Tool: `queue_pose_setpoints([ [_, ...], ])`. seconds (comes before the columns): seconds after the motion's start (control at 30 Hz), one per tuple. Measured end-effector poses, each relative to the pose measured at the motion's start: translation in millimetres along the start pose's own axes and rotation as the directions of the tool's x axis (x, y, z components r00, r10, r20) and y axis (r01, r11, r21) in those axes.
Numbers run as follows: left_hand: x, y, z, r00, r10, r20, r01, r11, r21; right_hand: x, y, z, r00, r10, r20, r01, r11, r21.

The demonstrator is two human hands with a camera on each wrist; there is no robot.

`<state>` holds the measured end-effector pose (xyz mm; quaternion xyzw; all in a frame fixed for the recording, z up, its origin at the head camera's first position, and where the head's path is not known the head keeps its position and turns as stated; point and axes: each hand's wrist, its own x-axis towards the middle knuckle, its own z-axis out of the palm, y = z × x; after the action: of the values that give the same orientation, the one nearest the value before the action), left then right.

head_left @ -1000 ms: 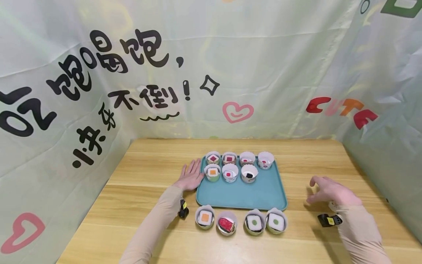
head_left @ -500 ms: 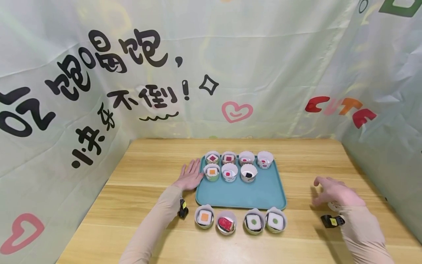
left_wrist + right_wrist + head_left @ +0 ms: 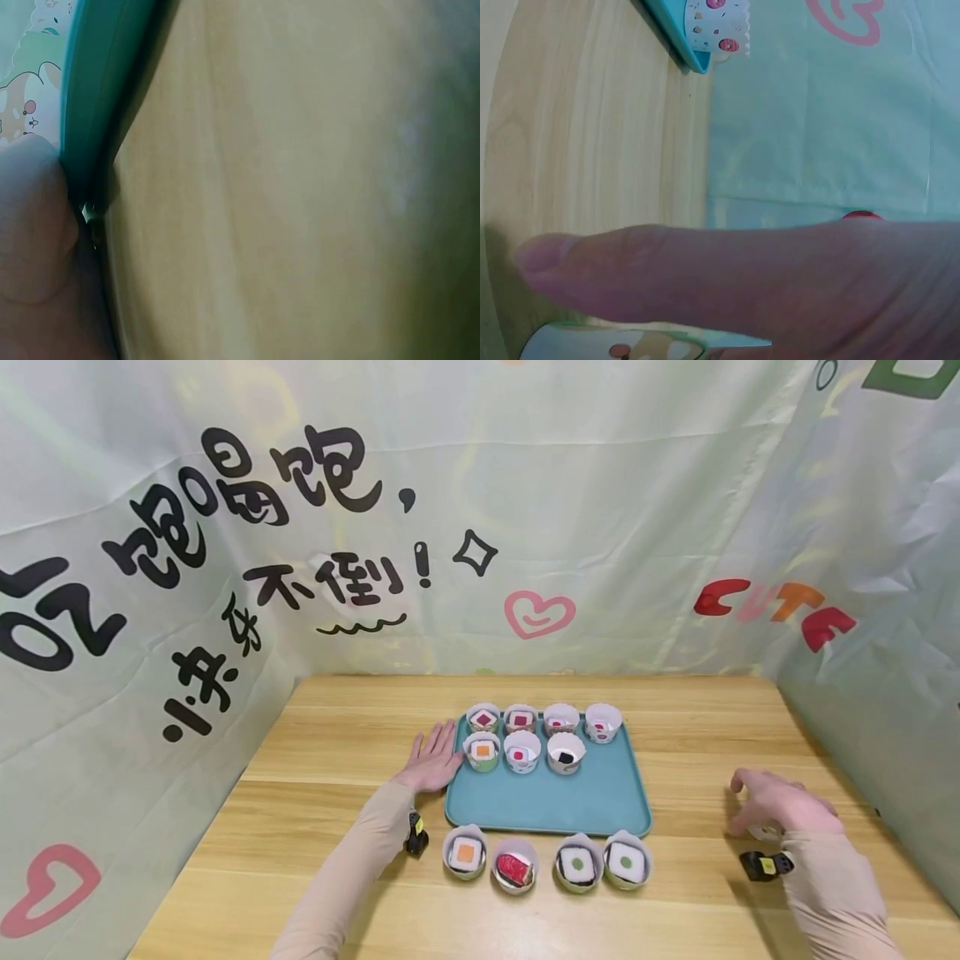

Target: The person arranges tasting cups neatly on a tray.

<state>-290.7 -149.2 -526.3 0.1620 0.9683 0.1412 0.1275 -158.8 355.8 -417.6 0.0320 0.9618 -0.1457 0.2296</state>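
Note:
My left hand (image 3: 429, 768) rests at the left edge of the teal tray (image 3: 525, 806), fingers straight and spread. In the left wrist view its thumb (image 3: 34, 217) lies against the tray rim (image 3: 105, 82). My right hand (image 3: 787, 802) is at the table's right side, fingers bent loosely over a paper cup (image 3: 765, 832) that it mostly hides. The right wrist view shows the extended thumb (image 3: 630, 274) just beside this cup (image 3: 615, 345), printed with a cartoon; I cannot tell whether they touch. What the cup contains is hidden.
Several paper cups stand in two rows on the tray's back half, among them one with a black-topped piece (image 3: 566, 758). In front of the tray stand cups with orange-centred sushi (image 3: 466, 855), red-topped sushi (image 3: 515, 870) and green-centred sushi (image 3: 578, 865). Printed cloth (image 3: 600, 527) surrounds the wooden table (image 3: 345, 727).
My right hand has moved to the right and slightly nearer, further over the cup beneath it. The left hand, the tray and the other cups have stayed in place.

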Motion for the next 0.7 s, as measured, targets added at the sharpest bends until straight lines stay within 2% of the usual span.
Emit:
queue_pose_setpoints([
  [0.2, 0.6, -0.6, -0.3, 1.0, -0.005, 0.001, 0.005, 1.0, 0.005, 0.9, 4, 2, 0.998, -0.055, 0.035, 0.053, 0.997, 0.056],
  [0.47, -0.8, 1.1, -1.0, 1.0, 0.004, 0.003, -0.004, 1.0, 0.002, 1.3, 8, 4, 0.998, -0.052, 0.027, 0.049, 0.995, 0.087],
  [0.7, -1.7, 1.7, -1.5, 1.0, 0.007, -0.003, -0.007, 1.0, -0.006, 3.4, 14, 5, 0.999, -0.048, 0.016, 0.047, 0.997, 0.068],
])
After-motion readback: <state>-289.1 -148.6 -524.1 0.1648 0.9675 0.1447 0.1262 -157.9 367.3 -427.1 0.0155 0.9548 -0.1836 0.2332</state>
